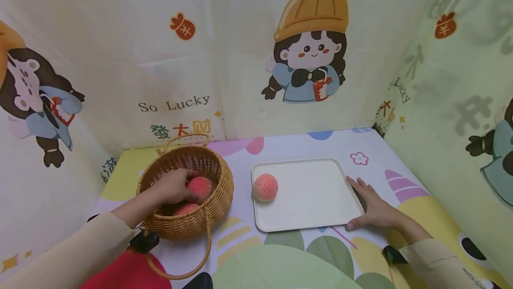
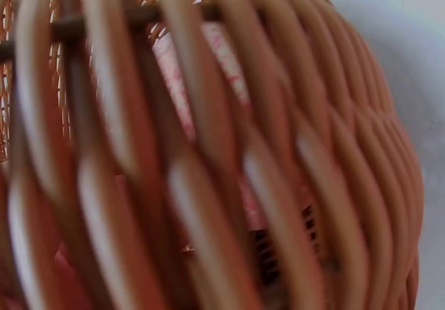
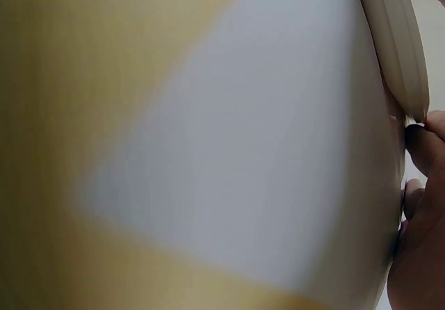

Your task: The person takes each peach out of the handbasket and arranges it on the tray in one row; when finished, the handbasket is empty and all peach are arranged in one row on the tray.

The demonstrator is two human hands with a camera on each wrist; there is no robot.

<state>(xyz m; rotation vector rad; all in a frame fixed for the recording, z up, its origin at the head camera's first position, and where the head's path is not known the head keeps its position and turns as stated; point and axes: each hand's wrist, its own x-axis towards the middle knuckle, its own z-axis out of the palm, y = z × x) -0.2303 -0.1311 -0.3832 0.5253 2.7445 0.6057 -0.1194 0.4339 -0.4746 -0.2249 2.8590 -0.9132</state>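
In the head view, my left hand (image 1: 174,186) reaches into a round wicker basket (image 1: 220,209) and grips a pinkish-red peach (image 1: 201,187), thumb on its near side and fingers on the far side. Another peach (image 1: 186,209) lies lower in the basket, partly hidden by the rim and hand. My right hand (image 1: 376,209) rests at the right edge of a white rectangular tray (image 1: 308,195), its fingers extended along the side and its thumb near the front corner. A paler peach (image 1: 265,187) sits at the tray's left end. Basket weave (image 2: 208,150) fills the left wrist view.
The basket's looped handle (image 1: 208,240) hangs down its front onto the patterned tablecloth (image 1: 280,262). Another handle (image 1: 184,136) stands up at the back. Printed cloth walls (image 1: 240,57) enclose the table at the back and both sides.
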